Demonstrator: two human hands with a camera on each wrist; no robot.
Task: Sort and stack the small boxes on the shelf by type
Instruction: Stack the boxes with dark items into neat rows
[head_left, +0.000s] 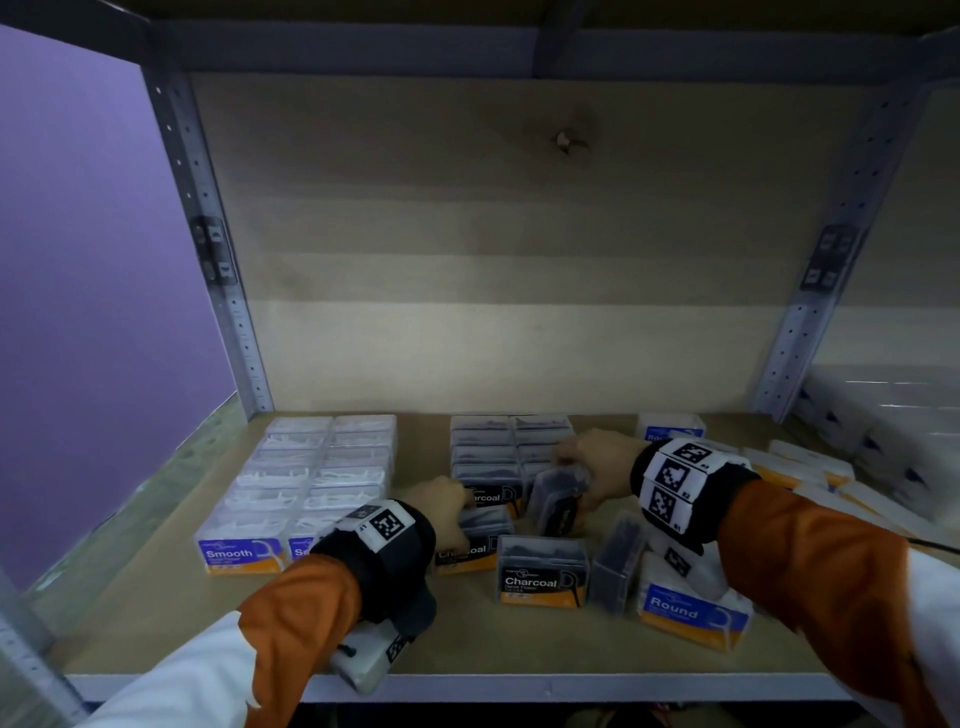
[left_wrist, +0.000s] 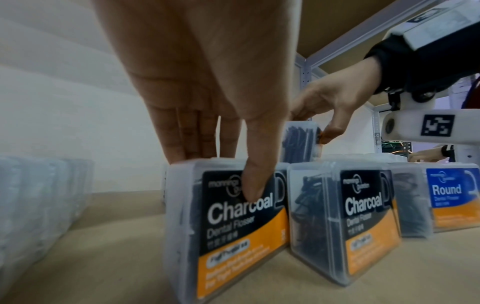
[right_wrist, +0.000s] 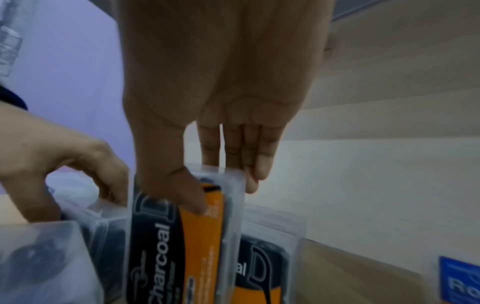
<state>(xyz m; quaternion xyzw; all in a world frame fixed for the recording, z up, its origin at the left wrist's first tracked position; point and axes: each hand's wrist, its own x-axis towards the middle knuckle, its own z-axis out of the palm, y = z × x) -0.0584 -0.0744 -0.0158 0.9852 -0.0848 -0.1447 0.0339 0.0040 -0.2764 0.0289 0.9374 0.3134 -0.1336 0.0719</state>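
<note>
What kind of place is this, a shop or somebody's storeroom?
Probably a stockroom or a mock retail shelf; I can't tell which. The metal shelving upright with a bare wooden shelf board holds many identical Smooth boxes in rows, and both hands grip Charcoal floss boxes.

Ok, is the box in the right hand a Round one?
No, the right hand pinches a box whose black and orange label reads Charcoal, turned on its side in the right wrist view.
</note>
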